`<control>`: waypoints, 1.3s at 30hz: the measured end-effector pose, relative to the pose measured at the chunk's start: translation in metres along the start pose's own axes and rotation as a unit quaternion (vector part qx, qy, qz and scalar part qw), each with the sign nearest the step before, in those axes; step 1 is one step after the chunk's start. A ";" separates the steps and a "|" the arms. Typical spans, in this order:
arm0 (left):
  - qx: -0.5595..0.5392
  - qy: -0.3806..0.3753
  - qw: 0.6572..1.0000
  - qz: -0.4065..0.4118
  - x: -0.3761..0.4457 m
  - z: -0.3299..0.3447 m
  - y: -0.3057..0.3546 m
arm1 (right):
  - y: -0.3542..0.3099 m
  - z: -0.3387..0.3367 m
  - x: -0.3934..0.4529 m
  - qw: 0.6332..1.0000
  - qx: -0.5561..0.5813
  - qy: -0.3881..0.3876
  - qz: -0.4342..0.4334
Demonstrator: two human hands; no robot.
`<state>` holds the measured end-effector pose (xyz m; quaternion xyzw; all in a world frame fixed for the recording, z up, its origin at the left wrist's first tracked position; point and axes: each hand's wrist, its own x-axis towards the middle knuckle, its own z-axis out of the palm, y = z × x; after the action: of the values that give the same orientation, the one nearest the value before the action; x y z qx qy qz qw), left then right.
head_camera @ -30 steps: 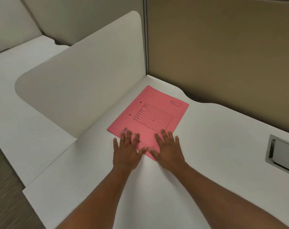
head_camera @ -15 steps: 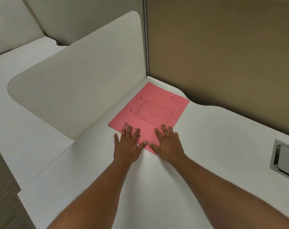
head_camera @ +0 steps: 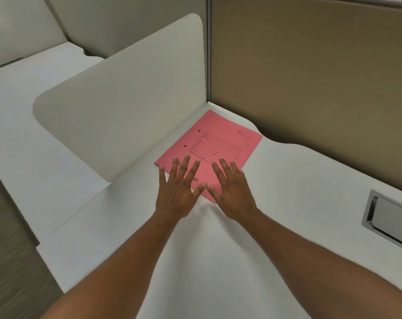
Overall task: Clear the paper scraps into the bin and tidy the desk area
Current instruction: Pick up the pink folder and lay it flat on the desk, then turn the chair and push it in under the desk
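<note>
Pink folder lies flat in the desk corner, long axis running away from me toward the divider. My left hand and right hand rest spread flat on its near edge, equally close, gripping nothing.

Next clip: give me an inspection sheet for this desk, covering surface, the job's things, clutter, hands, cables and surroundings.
Surface: white desk, bare apart from one folder.
Job's things: pink folder lies flat in the far corner; no paper scraps or bin seen.
Clutter: nothing seen.
Hands: left hand and right hand lie flat, fingers spread, on the folder's near edge; neither grips it.
Cables: nothing seen; a grey cable hatch sits shut in the desk at right.
Surroundings: white divider at left, tan partition behind.
</note>
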<state>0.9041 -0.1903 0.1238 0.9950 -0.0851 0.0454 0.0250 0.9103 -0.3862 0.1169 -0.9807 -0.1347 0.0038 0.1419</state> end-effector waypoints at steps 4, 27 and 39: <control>0.013 0.034 0.999 0.022 -0.039 -0.032 0.005 | -0.031 -0.014 -0.044 0.998 0.032 0.059 -0.007; -0.035 0.069 0.996 -0.043 -0.494 -0.255 -0.018 | -0.299 -0.106 -0.441 0.977 0.175 0.117 0.041; -0.045 0.050 0.997 -0.032 -0.706 -0.275 -0.007 | -0.387 -0.097 -0.631 0.974 0.193 0.115 0.016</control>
<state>0.1891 -0.0500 0.3304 0.9916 -0.0536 0.0901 0.0753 0.2049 -0.2225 0.2984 -0.9306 -0.0987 -0.0805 0.3431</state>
